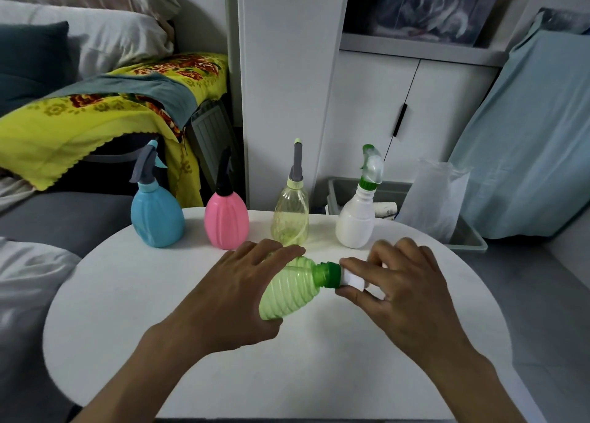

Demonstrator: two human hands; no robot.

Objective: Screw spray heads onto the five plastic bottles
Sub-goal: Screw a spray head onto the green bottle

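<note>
Four bottles stand in a loose row along the far edge of the round white table [127,342], just above the centre of the frame: a blue bottle [157,213], a pink bottle [226,220], a clear yellowish bottle [290,219] and a white bottle [356,221], each upright with a spray head already on its neck, so I take them to be finished and set back there to keep the near side free for work. The fifth, a ribbed green bottle [292,290], is at the middle of the frame, tipped on its side with its neck pointing right, which I judge lets one hand brace the body while the other turns the cap along the same line. The left hand [236,291] wraps the bottle from the left, fingers curled over its top and thumb seemingly underneath, holding it steady; whether the base touches the table or is lifted just off it I cannot tell. The right hand [402,291] comes in from the right with forefinger and thumb closed narrowly on the spray head [346,279], its white body pinched between them just beside the green screw collar [332,274], which sits on the neck; the rest of the head is hidden behind the fingers. The collar looks seated, so this seems the last bottle, at the tightening stage
</note>
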